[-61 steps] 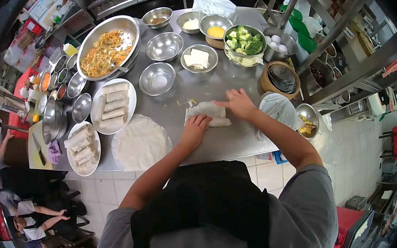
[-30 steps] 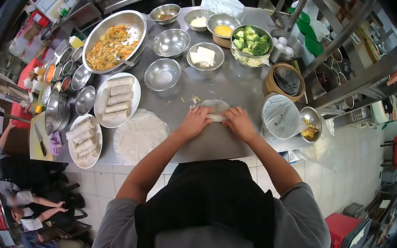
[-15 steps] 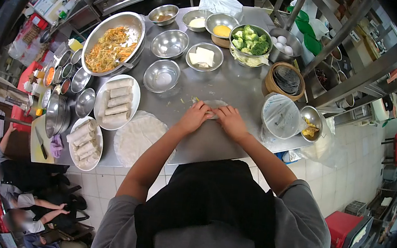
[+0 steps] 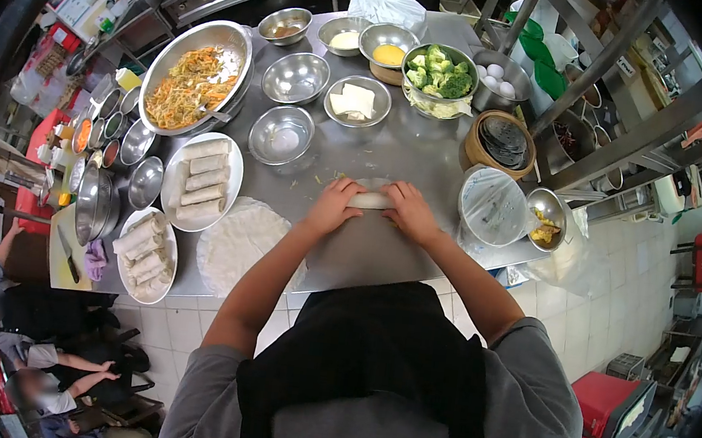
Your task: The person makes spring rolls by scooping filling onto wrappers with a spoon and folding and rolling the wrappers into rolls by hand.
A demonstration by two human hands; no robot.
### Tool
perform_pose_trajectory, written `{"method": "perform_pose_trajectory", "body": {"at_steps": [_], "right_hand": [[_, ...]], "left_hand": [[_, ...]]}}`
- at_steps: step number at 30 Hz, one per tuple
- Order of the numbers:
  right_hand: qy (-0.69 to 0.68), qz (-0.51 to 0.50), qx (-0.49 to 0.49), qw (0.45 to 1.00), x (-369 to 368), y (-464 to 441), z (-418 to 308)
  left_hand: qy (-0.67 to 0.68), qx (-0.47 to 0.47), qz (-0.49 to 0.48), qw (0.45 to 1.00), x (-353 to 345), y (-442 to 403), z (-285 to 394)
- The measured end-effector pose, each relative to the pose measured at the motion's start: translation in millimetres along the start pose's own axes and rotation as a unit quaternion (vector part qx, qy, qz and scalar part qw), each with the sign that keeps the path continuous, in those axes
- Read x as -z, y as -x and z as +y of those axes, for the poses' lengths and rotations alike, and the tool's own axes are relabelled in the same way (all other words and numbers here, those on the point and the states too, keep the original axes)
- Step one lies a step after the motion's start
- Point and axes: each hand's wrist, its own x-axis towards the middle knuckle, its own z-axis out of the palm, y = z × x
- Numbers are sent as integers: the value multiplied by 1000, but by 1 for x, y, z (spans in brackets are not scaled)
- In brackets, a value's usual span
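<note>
A pale spring roll [image 4: 370,200] lies crosswise on the steel table between my hands. My left hand [image 4: 335,206] holds its left end, fingers bent over the top and thumb on the near side. My right hand [image 4: 411,212] grips the right end in the same way. Some thin wrapper shows just beyond the roll, and shreds of filling lie to its left. A stack of round wrappers [image 4: 239,244] rests near my left forearm. Finished rolls lie on a white oval plate [image 4: 231,199] and on a second oval plate [image 4: 127,279].
A large bowl of shredded vegetable filling [image 4: 189,92] stands at the left. Along the back are steel bowls, tofu [image 4: 353,100], broccoli [image 4: 441,72] and eggs [image 4: 494,78]. A plastic-lined tub [image 4: 494,204] is at right. A knife [image 4: 68,256] lies at far left; people sit beyond.
My hands have spread slightly apart, and the roll now shows between them as a neat cylinder. Before, my fingertips met over the wrapper. The view has shifted slightly.
</note>
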Motion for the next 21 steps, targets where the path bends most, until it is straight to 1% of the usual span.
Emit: {"method": "perform_pose_trajectory", "body": {"at_steps": [1, 4, 7, 10, 11, 14, 17, 19, 21], "right_hand": [[-2, -11, -2, 1000, 2, 1, 2], [-19, -20, 2, 1000, -1, 0, 12], [-38, -16, 18, 999, -2, -1, 20], [-32, -8, 33, 999, -4, -3, 24], [-27, -6, 39, 999, -6, -4, 25], [68, 32, 30, 997, 13, -8, -6], [105, -8, 47, 993, 3, -10, -6], [94, -10, 36, 995, 0, -10, -3], [79, -11, 29, 996, -2, -12, 1]], "left_hand": [[18, 1, -4, 1000, 2, -1, -2], [64, 57, 20, 996, 6, 2, 1], [23, 22, 21, 999, 9, 3, -2], [-120, 13, 8, 993, 17, 3, 4], [-121, 7, 9, 993, 19, 3, 4], [-111, 1, 2, 994, 20, 0, 1], [-79, 4, -14, 997, 18, -3, -8], [-63, -8, -18, 998, 19, -5, -12], [-25, 35, 1, 999, 20, -5, -8]]}}
